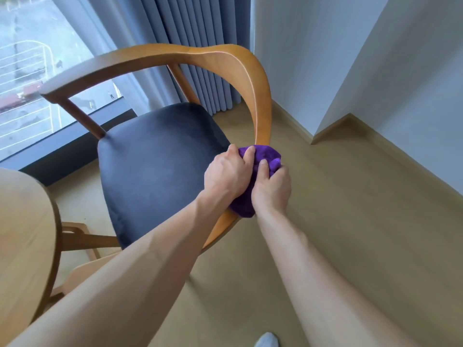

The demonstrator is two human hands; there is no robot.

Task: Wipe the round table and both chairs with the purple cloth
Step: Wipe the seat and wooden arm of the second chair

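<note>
Fluffy purple cloth (260, 159) wraps the chair (260, 96)'s smooth, satin wooden frame; its dark seat looks matt.

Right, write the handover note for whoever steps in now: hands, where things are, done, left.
Left hand and right hand both grip the purple cloth, wrapped round the chair's curved wooden rail on its right side.
Round table sits at lower left; only one chair shows clearly.
Done: cannot tell which surfaces are already wiped.
Left: finish this rail, check the seat, the second chair and the table.
</note>
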